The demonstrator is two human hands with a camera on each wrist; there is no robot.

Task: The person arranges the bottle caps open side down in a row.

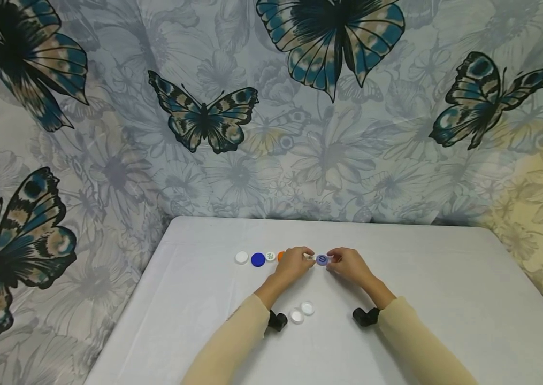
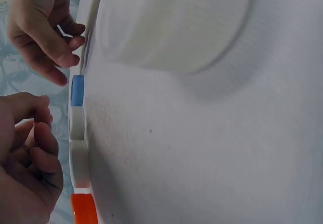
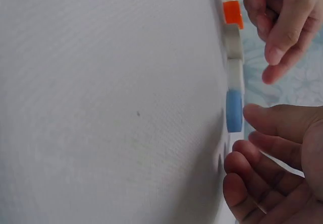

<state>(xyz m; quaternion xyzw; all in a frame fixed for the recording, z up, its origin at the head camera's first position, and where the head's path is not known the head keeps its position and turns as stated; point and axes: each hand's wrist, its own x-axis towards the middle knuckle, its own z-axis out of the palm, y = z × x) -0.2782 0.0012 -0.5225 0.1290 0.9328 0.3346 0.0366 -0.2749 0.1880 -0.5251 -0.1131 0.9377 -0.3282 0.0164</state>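
A row of bottle caps lies along the far part of the table. Its right end is a light blue printed cap (image 1: pixel 321 260), between the two hands. My left hand (image 1: pixel 295 262) hovers beside the row with fingers bent and no cap visibly in its grasp; it partly hides an orange cap (image 1: pixel 280 255) and a white cap (image 1: pixel 308 257). My right hand (image 1: pixel 350 265) is at the right of the light blue cap, fingers loosely bent. In the right wrist view its thumb is close by the light blue cap (image 3: pixel 234 111); I cannot tell whether they touch.
Further left in the row are a white cap (image 1: pixel 242 258), a dark blue cap (image 1: pixel 258 260) and a white cap with green print (image 1: pixel 270 256). Two white caps (image 1: pixel 297 316) lie nearer, between the forearms. Butterfly-patterned cloth (image 1: pixel 204 182) hangs behind the white table (image 1: pixel 194 321).
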